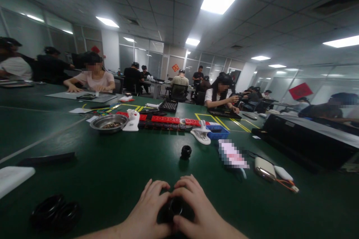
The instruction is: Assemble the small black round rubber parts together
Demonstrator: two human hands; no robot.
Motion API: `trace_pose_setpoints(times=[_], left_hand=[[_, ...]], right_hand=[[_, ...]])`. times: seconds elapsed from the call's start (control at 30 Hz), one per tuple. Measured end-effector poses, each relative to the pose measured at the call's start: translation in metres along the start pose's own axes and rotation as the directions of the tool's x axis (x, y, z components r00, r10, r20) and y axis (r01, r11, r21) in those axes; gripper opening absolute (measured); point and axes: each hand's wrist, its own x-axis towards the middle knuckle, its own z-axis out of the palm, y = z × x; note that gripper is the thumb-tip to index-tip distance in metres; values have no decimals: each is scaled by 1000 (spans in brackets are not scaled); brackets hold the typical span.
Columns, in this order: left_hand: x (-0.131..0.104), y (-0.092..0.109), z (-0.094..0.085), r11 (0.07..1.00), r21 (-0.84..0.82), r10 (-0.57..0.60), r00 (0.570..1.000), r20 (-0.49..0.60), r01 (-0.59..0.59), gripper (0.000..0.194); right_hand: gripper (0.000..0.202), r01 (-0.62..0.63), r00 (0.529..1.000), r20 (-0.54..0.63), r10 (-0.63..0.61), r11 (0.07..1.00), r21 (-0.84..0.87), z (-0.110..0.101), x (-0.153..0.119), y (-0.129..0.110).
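Note:
At the near edge of the green table, my left hand [153, 205] and my right hand [196, 205] curl around a glossy black ring-shaped piece [176, 207]. Fingers and thumbs of both hands close in on it from either side, and the right thumb lies against its rim. Its lower part is hidden between the hands. Farther out stands a small black ribbed piece [186, 152], like stacked rings, with nobody touching it. Larger black rings [47, 209] lie together at the lower left, away from my left hand.
A metal bowl [109, 123] of small parts, white stands [131, 120], a red-and-black strip [165, 120] and a blue bin [218, 132] line the middle. A phone-like pink item [232, 154] and a beige device [265, 168] lie right. A black case [311, 138] stands beyond. Co-workers sit opposite.

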Motion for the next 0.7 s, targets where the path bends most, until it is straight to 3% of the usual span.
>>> trace_pose_setpoints(times=[0.1,0.23,0.3,0.37,0.43,0.53,0.6,0.7], left_hand=[[0,0,-1,1000,-21,0,1000,13,0,50],[-1,1,-1,1000,3,-6,1000,-5,6,39],[-1,0,0,1000,12,-6,1000,-6,6,40],[0,0,0,1000,13,-6,1000,0,6,46],[0,1,1,1000,8,-7,1000,9,7,52],[0,2,0,1000,5,-13,1000,1,13,46],[0,2,0,1000,6,-16,1000,-13,16,40],[0,1,1,1000,0,-13,1000,-14,13,43]], right_hand=[[53,-3,995,99,-13,987,161,-3,-2,5],[49,-109,988,-85,128,973,204,7,-3,14],[39,-95,983,-140,121,979,181,12,-2,16],[30,-31,994,-95,53,975,218,12,-1,16],[34,-5,1000,5,3,943,332,10,-2,15],[49,-106,994,74,81,880,464,7,-5,17],[55,-156,985,11,170,877,454,8,-5,19],[42,-92,988,-83,134,919,382,11,-3,21]])
